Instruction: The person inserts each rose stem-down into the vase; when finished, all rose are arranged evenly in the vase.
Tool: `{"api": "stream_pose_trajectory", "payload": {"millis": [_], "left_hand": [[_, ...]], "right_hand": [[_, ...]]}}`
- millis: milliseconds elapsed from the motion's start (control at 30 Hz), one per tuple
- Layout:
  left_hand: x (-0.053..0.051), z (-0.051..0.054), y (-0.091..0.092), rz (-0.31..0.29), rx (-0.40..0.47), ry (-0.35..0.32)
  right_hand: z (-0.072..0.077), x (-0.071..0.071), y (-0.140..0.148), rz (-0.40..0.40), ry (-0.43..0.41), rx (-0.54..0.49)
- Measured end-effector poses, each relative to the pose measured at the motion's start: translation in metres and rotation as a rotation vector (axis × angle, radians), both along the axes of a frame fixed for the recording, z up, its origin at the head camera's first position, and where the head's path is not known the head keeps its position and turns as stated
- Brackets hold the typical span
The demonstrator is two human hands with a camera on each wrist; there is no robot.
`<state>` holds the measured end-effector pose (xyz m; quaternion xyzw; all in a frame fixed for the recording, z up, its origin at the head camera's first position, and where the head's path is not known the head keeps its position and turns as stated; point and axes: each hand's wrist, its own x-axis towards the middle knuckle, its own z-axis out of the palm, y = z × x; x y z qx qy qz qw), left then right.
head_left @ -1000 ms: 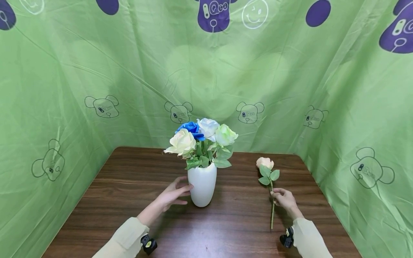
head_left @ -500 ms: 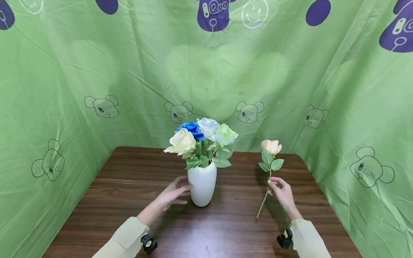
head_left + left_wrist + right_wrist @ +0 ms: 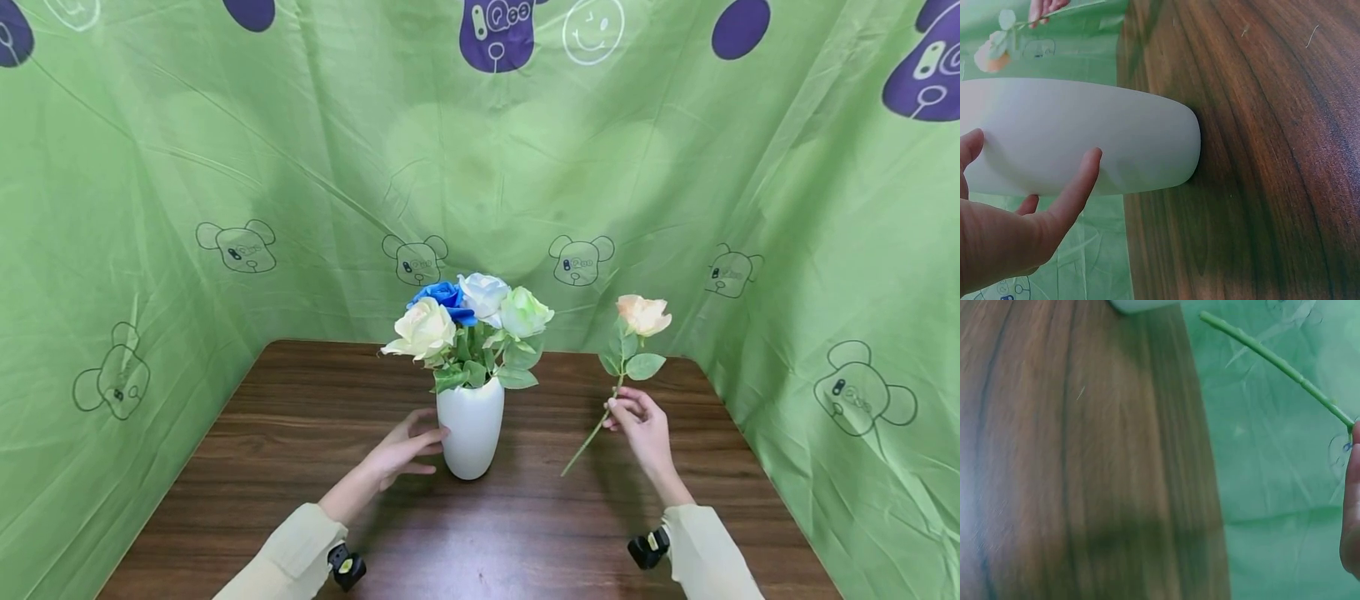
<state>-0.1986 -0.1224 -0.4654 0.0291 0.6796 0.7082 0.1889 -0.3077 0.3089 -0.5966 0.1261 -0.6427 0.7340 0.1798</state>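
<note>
A peach rose (image 3: 643, 315) with green leaves is held up off the table, its stem slanting down to the left. My right hand (image 3: 643, 429) pinches that stem (image 3: 1279, 359) between thumb and fingers; the right wrist view shows the stem's bare lower end. To the left stands a white vase (image 3: 470, 433), upright, holding a cream rose (image 3: 424, 330), a blue rose (image 3: 442, 300) and other pale roses. My left hand (image 3: 405, 450) touches the vase's left side with spread, fairly straight fingers. In the left wrist view, fingertips (image 3: 1092, 159) lie against the white wall.
Dark wood-grain table (image 3: 315, 417) lies under everything. A green printed cloth (image 3: 480, 167) hangs behind it and along both sides. The vase stands between the two hands.
My right hand has lifted the peach rose off the table, up and slightly left, and the stem has tilted with its lower end swinging left. The left hand and vase stay put.
</note>
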Motion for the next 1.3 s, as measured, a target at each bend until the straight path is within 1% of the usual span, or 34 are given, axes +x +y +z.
{"api": "stream_pose_trajectory", "payload": {"millis": [233, 333, 400, 433, 467, 500, 533, 567, 633, 667, 700, 767, 800, 900, 1000, 1100, 1200, 1233, 1300], "left_hand": [[-0.001, -0.001, 0.000, -0.001, 0.002, -0.014], [-0.001, -0.001, 0.000, 0.002, 0.000, -0.009], [-0.001, 0.000, 0.000, 0.007, -0.002, -0.008], [-0.001, 0.001, 0.001, 0.009, -0.001, -0.007], [-0.001, 0.001, 0.001, 0.010, 0.000, -0.007], [0.000, 0.002, 0.001, 0.011, 0.001, -0.008], [0.000, 0.002, 0.001, 0.011, 0.003, -0.010], [0.000, 0.003, 0.001, 0.011, 0.004, -0.010], [0.000, 0.003, 0.001, 0.012, 0.005, -0.009], [0.000, 0.003, 0.001, 0.013, 0.006, -0.009], [0.000, 0.002, 0.001, 0.013, 0.006, -0.007], [0.000, 0.003, 0.001, 0.016, 0.005, -0.006], [0.000, 0.002, 0.001, 0.016, 0.005, -0.006], [0.000, 0.002, 0.002, 0.014, 0.002, -0.006], [-0.001, 0.002, 0.001, 0.014, 0.002, -0.013], [-0.001, 0.001, 0.001, 0.012, 0.005, -0.020], [-0.002, 0.000, 0.001, 0.009, 0.005, -0.022], [-0.002, -0.001, 0.001, 0.008, 0.005, -0.022], [-0.002, 0.000, 0.001, 0.005, 0.003, -0.020]], "right_hand": [[-0.008, -0.018, -0.006, 0.020, 0.079, -0.052], [-0.012, -0.028, -0.008, 0.040, 0.130, -0.098], [-0.009, -0.034, -0.012, 0.067, 0.184, -0.120], [-0.004, -0.034, -0.016, 0.080, 0.218, -0.120], [0.006, -0.031, -0.022, 0.103, 0.251, -0.135], [0.031, -0.017, -0.035, 0.117, 0.260, -0.157], [0.056, -0.002, -0.048, 0.122, 0.270, -0.168], [0.086, 0.016, -0.064, 0.107, 0.261, -0.184], [0.147, 0.054, -0.097, 0.103, 0.251, -0.241], [0.174, 0.070, -0.112, 0.086, 0.234, -0.279], [0.196, 0.083, -0.125, 0.062, 0.218, -0.301], [0.213, 0.088, -0.137, 0.030, 0.217, -0.335], [0.216, 0.087, -0.139, 0.033, 0.227, -0.359], [0.222, 0.082, -0.146, -0.016, 0.221, -0.400], [0.232, 0.078, -0.152, -0.048, 0.232, -0.420], [0.241, 0.075, -0.158, -0.065, 0.257, -0.414], [0.247, 0.072, -0.166, -0.070, 0.267, -0.361], [0.248, 0.071, -0.169, -0.074, 0.264, -0.325], [0.251, 0.071, -0.174, -0.086, 0.253, -0.221]]}}
